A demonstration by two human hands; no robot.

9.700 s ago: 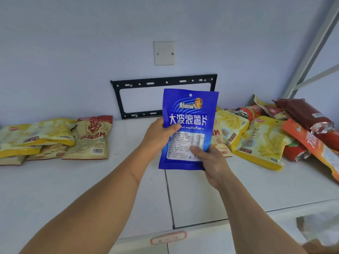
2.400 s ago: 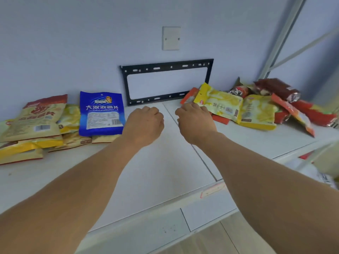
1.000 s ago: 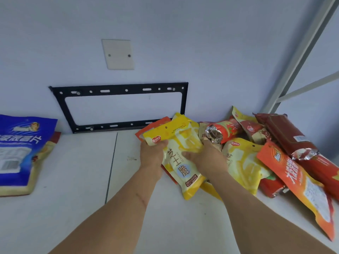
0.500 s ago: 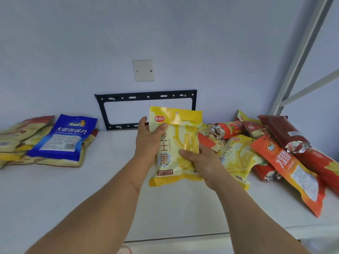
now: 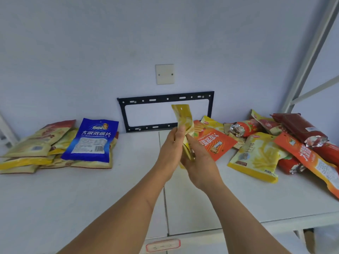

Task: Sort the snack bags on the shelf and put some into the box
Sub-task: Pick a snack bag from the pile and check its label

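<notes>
- While I stood at the shelf [image 5: 110,189], both hands gripped one yellow bag [image 5: 184,121] above its middle, the bag turned edge-on to me.
- My left hand [image 5: 170,147] held it from nine o'clock, fingers curled on its near face.
- My right hand [image 5: 199,160] pinched its lower part from three o'clock.
- At nine o'clock a blue bag [image 5: 91,142] lay on top of a stack of tan and yellow bags [image 5: 27,151].
- At three o'clock sat a loose pile [image 5: 271,143]: an orange bag [image 5: 214,143], another yellow one [image 5: 256,156], and red packs [image 5: 300,127].
- At twelve o'clock a black bracket [image 5: 166,97] hung on the wall, under a white plate [image 5: 164,74].
</notes>
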